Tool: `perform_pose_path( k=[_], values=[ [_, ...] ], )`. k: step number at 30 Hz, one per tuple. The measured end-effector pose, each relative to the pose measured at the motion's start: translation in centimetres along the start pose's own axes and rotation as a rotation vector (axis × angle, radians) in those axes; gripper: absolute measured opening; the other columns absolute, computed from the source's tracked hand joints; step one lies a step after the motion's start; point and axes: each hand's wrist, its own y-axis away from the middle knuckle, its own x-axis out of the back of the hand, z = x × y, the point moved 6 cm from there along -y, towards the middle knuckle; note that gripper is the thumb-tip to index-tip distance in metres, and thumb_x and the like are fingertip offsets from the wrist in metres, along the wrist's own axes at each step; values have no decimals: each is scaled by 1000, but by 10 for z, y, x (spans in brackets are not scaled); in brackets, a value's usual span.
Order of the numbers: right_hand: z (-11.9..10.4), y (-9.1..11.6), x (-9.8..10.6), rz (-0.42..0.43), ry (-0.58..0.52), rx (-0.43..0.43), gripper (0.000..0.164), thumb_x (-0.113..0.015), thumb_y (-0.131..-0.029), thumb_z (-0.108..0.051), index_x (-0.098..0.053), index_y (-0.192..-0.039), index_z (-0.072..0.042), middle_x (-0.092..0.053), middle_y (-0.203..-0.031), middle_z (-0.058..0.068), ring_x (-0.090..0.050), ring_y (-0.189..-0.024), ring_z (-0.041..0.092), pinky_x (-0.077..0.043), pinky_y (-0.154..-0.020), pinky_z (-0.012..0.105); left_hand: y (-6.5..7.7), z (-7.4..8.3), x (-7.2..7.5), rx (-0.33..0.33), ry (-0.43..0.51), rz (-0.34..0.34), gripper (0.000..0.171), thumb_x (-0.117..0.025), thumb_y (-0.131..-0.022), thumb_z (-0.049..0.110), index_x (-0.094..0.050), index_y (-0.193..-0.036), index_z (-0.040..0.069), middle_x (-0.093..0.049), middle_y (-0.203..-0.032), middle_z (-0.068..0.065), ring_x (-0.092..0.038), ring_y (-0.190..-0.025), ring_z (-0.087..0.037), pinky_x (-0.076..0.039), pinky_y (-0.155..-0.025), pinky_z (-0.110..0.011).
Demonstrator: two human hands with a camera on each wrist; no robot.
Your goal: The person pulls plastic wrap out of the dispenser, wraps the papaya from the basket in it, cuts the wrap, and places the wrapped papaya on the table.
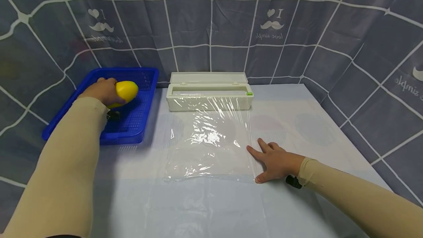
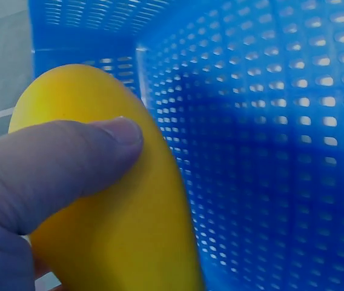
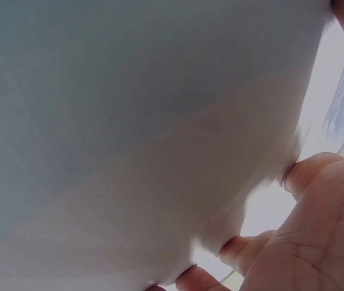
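My left hand (image 1: pixel 100 90) is over the blue basket (image 1: pixel 140 126) and grips a smooth yellow oval fruit (image 1: pixel 128 90) with a greenish tip. In the left wrist view the thumb (image 2: pixel 93 145) lies across the fruit, while the other fingers are mostly hidden beneath it. A sheet of clear plastic wrap (image 1: pixel 211 157) stretches over the table from a white wrap dispenser (image 1: pixel 173 103), whose lid stands raised. With fingers spread, my right hand (image 1: pixel 277 161) rests at the right edge of the wrap, fingertips down on the tabletop.
A bright green piece (image 1: pixel 249 93) sits at the dispenser's right end. Behind and beside the table hangs a grey curtain (image 1: pixel 231 21) with white lines. A pale patterned cloth (image 1: pixel 297 127) covers the table.
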Motion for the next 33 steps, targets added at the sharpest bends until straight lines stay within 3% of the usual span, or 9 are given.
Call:
perform_pose_path(
  k=[7,14,19,26,33],
  values=[
    [0,0,1,3,0,6,111,-85,-82,-59,-25,-168,-24,-14,-173,29,-28,-149,56,-39,-113,70,11,7,17,-32,58,63,105,-81,-86,48,-27,-158,-7,-40,-133,-36,-49,-112,-52,-44,-94,-75],
    [2,0,1,0,-3,0,110,-84,-82,-59,-25,-168,-24,-13,-173,28,-26,-151,57,-39,-114,70,26,27,36,-107,127,143,104,-82,-87,44,-27,-157,-9,-51,-136,-36,-57,-107,-49,-47,-93,-70],
    [1,1,1,-2,12,2,110,-83,-83,-60,-25,-168,-24,-13,-173,29,-28,-150,57,-39,-114,70,38,42,46,-151,136,181,102,-80,-89,42,-25,-160,-4,-48,-142,-34,-56,-108,-48,-46,-94,-70],
    [2,0,1,1,4,11,110,-84,-83,-59,-24,-169,-24,-13,-173,29,-28,-149,57,-40,-113,70,56,68,50,-212,150,227,98,-82,-87,45,-31,-161,5,-48,-139,-29,-51,-109,-44,-46,-91,-67],
    [3,-1,0,-3,-4,14,112,-84,-82,-61,-24,-169,-24,-12,-173,29,-27,-149,57,-40,-113,70,74,105,44,-290,162,260,90,-84,-85,39,-39,-157,9,-52,-138,-22,-50,-111,-39,-46,-94,-63]
  ],
)
